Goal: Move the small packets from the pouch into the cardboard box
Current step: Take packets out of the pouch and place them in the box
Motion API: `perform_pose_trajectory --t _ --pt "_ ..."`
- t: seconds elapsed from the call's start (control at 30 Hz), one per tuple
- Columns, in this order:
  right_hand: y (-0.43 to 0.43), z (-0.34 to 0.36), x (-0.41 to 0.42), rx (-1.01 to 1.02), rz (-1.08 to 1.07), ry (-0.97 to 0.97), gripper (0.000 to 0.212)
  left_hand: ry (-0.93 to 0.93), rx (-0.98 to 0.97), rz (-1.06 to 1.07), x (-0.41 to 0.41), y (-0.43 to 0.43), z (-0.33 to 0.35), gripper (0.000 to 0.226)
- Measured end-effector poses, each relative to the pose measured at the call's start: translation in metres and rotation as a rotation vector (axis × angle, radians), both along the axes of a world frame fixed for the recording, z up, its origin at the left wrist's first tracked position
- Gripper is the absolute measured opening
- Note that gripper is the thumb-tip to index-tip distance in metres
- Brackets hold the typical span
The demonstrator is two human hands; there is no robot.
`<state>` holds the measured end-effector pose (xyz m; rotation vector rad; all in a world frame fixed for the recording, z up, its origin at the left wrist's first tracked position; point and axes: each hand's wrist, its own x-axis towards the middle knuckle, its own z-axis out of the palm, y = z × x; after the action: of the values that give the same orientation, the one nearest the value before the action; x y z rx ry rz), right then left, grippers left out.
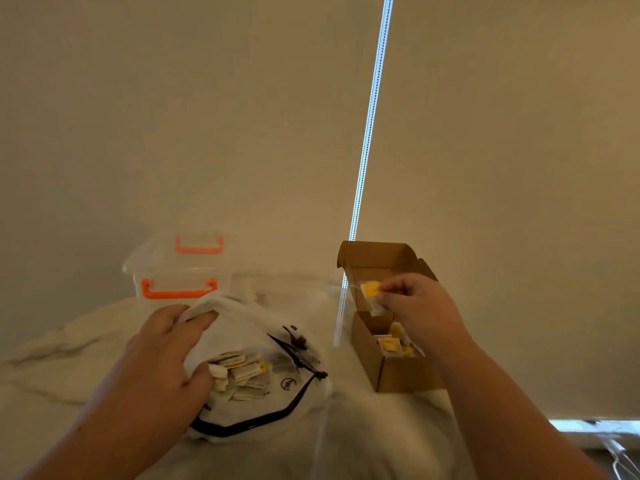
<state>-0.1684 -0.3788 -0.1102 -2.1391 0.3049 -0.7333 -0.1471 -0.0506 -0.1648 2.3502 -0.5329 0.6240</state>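
A white zip pouch (277, 407) with a dark zipper lies open on the white bedding, with several small pale packets (240, 374) inside. My left hand (166, 351) grips the pouch's far edge and holds it open. At the right stands an open brown cardboard box (398, 372), lid flap up, holding several yellow-and-white packets (393, 344). My right hand (415, 306) hovers over the box and pinches one yellow-and-white packet (370, 294) between fingertips.
Two clear plastic containers with orange handles (180, 289) sit stacked behind the pouch. A beaded blind cord (369, 133) hangs down beside the box. Rumpled white bedding (69, 358) covers the surface; a window blind fills the background.
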Motion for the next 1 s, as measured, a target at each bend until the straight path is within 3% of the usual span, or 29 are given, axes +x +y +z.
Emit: perform_pose_trajectory --t 0.13,0.3,0.5,0.63,0.73,0.9,1.0 --pt "-0.034 -0.028 0.023 -0.130 -0.171 0.158 0.005 -0.002 -0.012 -0.005 0.001 0.000 -0.001 0.063" --pt "-0.034 -0.044 0.039 -0.279 -0.130 0.412 0.006 -0.016 0.002 -0.007 -0.001 0.002 0.002 0.064" --pt "-0.017 -0.030 0.026 -0.300 -0.081 0.228 0.009 -0.001 0.024 0.025 -0.010 0.008 0.012 0.061" --pt "0.027 -0.010 0.006 -0.212 0.154 0.014 0.016 -0.009 0.068 0.048 -0.011 0.012 0.018 0.051" --pt "0.066 -0.004 -0.010 -0.285 0.383 -0.094 0.014 0.005 0.114 0.131 -0.015 0.015 0.023 0.046" --pt "0.109 -0.020 -0.018 -0.575 0.589 0.156 0.028 -0.057 0.242 0.336 -0.030 0.011 0.032 0.038" --pt "0.119 -0.035 -0.012 -0.746 0.512 0.209 0.036 -0.330 0.075 0.127 -0.057 -0.005 0.040 0.024"
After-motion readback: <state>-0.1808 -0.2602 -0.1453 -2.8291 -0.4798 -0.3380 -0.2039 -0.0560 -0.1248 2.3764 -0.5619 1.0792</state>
